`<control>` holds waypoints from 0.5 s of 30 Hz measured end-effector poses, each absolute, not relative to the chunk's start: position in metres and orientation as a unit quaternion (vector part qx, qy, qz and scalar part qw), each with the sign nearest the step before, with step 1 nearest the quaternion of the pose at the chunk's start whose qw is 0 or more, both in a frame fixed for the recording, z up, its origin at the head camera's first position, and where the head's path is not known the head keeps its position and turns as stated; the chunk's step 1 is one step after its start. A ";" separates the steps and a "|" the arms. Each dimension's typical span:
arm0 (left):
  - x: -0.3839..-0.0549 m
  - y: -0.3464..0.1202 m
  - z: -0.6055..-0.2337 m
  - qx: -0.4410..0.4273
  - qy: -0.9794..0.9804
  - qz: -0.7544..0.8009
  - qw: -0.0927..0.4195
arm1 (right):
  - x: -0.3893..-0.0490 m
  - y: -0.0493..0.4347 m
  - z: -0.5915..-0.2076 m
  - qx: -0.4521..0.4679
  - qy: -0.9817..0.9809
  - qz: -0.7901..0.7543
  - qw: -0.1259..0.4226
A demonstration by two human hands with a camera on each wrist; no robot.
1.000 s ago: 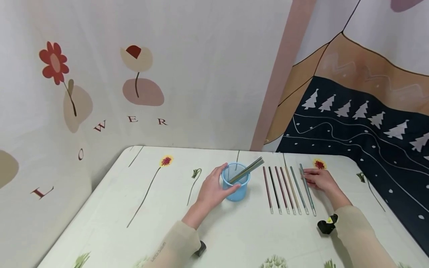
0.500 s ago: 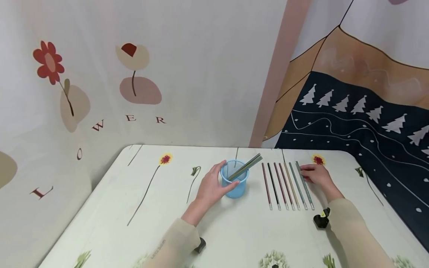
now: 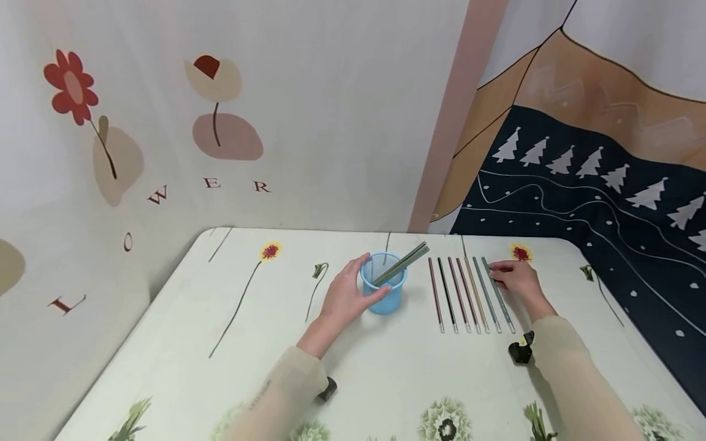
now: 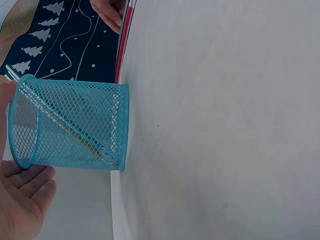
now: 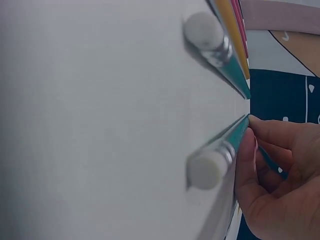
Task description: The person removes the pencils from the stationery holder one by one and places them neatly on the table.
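My left hand [image 3: 347, 297] holds a light blue mesh pencil cup [image 3: 384, 301], thumb and fingers at opposite sides of its rim. Several greenish pencils [image 3: 405, 263] lean to the right inside it. In the left wrist view the cup [image 4: 75, 125] shows sideways, its base at the white cloth. At the right end of a row of pencils, my right hand [image 3: 518, 280] pinches a teal pencil [image 3: 501, 300] near its far end. The right wrist view shows thumb and finger on this teal pencil [image 5: 237, 135], its white eraser end facing the camera.
Left of the pinched pencil lie another teal pencil [image 3: 487, 294], a tan one [image 3: 477, 294], several dark red ones and a black one [image 3: 448, 294], eraser ends nearest me. The flower-printed cloth [image 3: 182, 367] covers the table. A patterned curtain [image 3: 331, 122] stands behind.
The far end of the pinched teal pencil has shifted left, closer to its neighbour. The left hand keeps its hold on the cup. The head view has tilted, so the table sits higher.
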State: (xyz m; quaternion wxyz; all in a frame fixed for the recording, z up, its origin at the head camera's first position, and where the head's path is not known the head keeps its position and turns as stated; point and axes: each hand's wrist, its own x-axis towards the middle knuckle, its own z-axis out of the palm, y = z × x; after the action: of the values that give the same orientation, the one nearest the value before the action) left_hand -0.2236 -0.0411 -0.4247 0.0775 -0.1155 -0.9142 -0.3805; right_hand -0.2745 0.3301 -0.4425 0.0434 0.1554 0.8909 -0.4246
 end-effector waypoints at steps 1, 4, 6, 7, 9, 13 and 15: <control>-0.224 -0.041 -0.424 -0.115 -0.914 -0.380 0.077 | -0.275 0.330 -0.442 0.158 0.890 -0.424 0.043; -0.225 -0.042 -0.423 -0.117 -0.916 -0.377 0.078 | -0.277 0.329 -0.443 0.160 0.892 -0.421 0.040; -0.225 -0.042 -0.423 -0.118 -0.916 -0.376 0.080 | -0.279 0.329 -0.443 0.159 0.894 -0.418 0.039; -0.226 -0.042 -0.422 -0.117 -0.916 -0.375 0.080 | -0.279 0.329 -0.442 0.157 0.895 -0.416 0.038; -0.226 -0.042 -0.422 -0.117 -0.918 -0.371 0.077 | -0.280 0.329 -0.442 0.156 0.896 -0.414 0.039; -0.226 -0.042 -0.423 -0.114 -0.923 -0.362 0.069 | -0.278 0.329 -0.442 0.149 0.902 -0.404 0.038; -0.226 -0.042 -0.423 -0.114 -0.923 -0.362 0.066 | -0.277 0.329 -0.441 0.143 0.905 -0.399 0.038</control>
State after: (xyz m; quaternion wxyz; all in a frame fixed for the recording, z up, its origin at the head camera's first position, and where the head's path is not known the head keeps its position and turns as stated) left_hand -0.2261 -0.0417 -0.4229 0.0665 -0.1136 -0.9230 -0.3617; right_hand -0.2770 0.3292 -0.4412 0.0384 0.1432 0.9048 -0.3991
